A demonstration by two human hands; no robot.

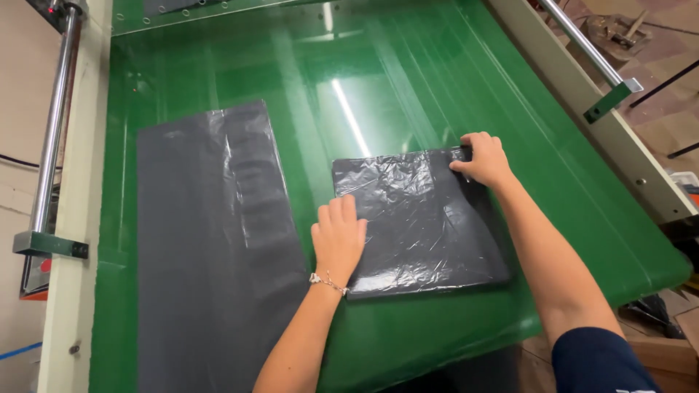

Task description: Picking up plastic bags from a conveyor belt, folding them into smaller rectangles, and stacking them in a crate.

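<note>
- Head view: left hand (338,239) lies flat, fingers together, on the folded black bag stack (419,222); its palm hides the stack's left edge.
- Right hand (483,160) pinches the stack's far right corner.
- Long black sheet (215,247), left of the stack, runs off the bottom edge.
- Both lie on the glossy green belt (437,80).

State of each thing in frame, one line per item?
Folded black bag stack: flat on belt, crinkled, pressed by both hands.
Long black sheet: spread flat, untouched.
Green belt: glossy, motion not discernible.
Left hand: palm down on stack's left edge.
Right hand: gripping stack's far right corner.
</note>
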